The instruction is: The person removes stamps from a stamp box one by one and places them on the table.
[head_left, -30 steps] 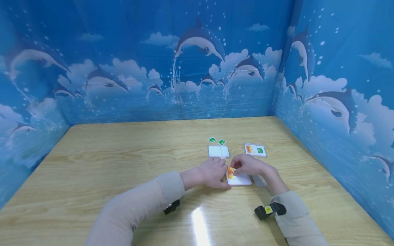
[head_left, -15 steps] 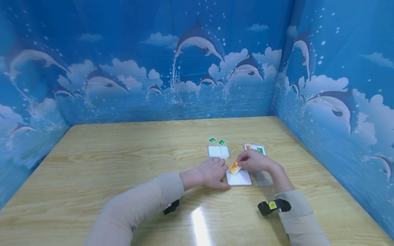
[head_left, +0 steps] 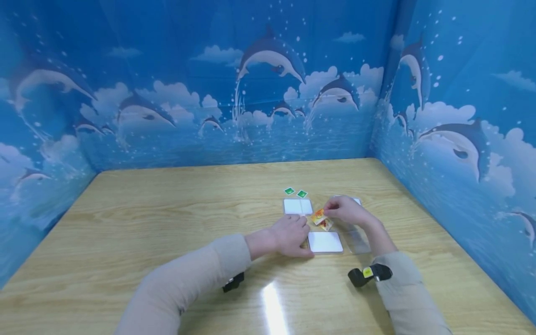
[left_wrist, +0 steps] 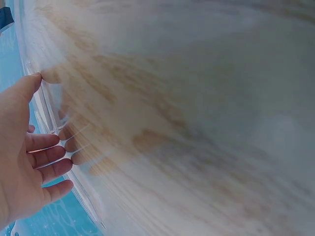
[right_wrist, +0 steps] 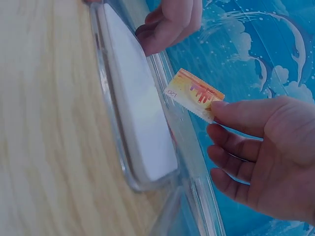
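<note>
My right hand [head_left: 348, 210] pinches an orange-and-yellow postage stamp [head_left: 318, 216] with serrated edges and "120" printed on it. In the right wrist view the stamp [right_wrist: 194, 93] sticks out from between thumb and fingers, above the transparent edge. A second stamp [head_left: 326, 224] lies just below it in the head view. My left hand [head_left: 291, 235] rests on the table, its fingertips and thumb at the left side of a white card stack [head_left: 325, 242] in a clear case. In the left wrist view the left hand [left_wrist: 29, 152] has its fingers spread against the tabletop.
A two-part white card [head_left: 298, 206] lies beyond the left hand, with two small green stamps [head_left: 302, 194] behind it. A clear sheet [head_left: 359, 239] lies right of the card stack. Another card is mostly hidden under the right hand. Dolphin-printed curtains [head_left: 234, 93] border the table.
My right hand has lifted the orange stamp off the white card stack and moved it away from me, beside the second stamp. My left hand has stayed in place.
</note>
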Demonstrator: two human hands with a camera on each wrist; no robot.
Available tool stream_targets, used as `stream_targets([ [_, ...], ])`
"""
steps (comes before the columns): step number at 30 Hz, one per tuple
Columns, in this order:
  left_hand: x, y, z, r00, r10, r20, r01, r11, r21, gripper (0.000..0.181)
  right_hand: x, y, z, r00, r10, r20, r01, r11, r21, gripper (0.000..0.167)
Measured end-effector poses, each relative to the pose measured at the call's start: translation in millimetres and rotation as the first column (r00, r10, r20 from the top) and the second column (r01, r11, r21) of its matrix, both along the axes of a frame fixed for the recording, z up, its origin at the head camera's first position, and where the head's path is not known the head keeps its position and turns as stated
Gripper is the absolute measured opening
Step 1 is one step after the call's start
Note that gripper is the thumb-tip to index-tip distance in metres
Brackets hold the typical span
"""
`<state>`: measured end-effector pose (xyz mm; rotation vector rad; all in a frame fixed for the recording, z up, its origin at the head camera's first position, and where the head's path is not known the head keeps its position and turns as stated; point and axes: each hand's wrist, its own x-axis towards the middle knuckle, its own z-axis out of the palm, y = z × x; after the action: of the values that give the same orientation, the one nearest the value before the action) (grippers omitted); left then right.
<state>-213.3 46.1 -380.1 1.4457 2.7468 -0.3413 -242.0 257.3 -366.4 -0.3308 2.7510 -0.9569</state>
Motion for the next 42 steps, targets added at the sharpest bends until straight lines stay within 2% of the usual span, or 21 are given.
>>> stream_targets([
  [8, 0.3, 0.8, 0.0, 1.000, -0.001, -0.016, 0.000, 1.000, -0.023, 0.067, -7.2, -14, -4.8, 1.000, -0.003, 0.020, 0.002, 1.000, 0.024, 0.009],
  [14, -0.3, 1.5, -0.7, 1.000, -0.007, -0.031, 0.006, 0.999, -0.032, 0.067, -8.1, -22, -7.1, 0.998, -0.018, 0.054, 0.017, 0.999, 0.034, 0.010],
  [21, -1.3, 2.2, -2.5, 1.000, 0.005, -0.017, -0.005, 1.000, -0.025, 0.067, -6.7, -30, -8.1, 0.994, -0.048, 0.102, 0.042, 0.997, 0.060, 0.010],
  [28, -0.7, 3.3, -2.7, 0.999, 0.010, -0.030, -0.011, 0.999, -0.035, 0.068, -4.2, -33, -8.0, 0.996, -0.016, 0.090, 0.007, 0.995, 0.097, 0.011],
  [33, -0.1, 2.9, -2.5, 0.999, 0.006, -0.039, -0.007, 0.999, -0.039, 0.067, -4.0, -29, -6.8, 0.993, -0.050, 0.110, 0.038, 0.993, 0.109, 0.010],
  [38, 0.2, 2.4, -2.5, 0.999, 0.003, -0.043, -0.005, 1.000, -0.027, 0.065, -4.4, -23, -6.2, 0.996, -0.051, 0.076, 0.041, 0.991, 0.124, 0.011],
  [42, -1.2, 2.5, -2.6, 1.000, 0.005, -0.022, -0.005, 1.000, -0.022, 0.067, -4.3, -18, -6.6, 0.997, -0.052, 0.052, 0.045, 0.991, 0.122, 0.012],
])
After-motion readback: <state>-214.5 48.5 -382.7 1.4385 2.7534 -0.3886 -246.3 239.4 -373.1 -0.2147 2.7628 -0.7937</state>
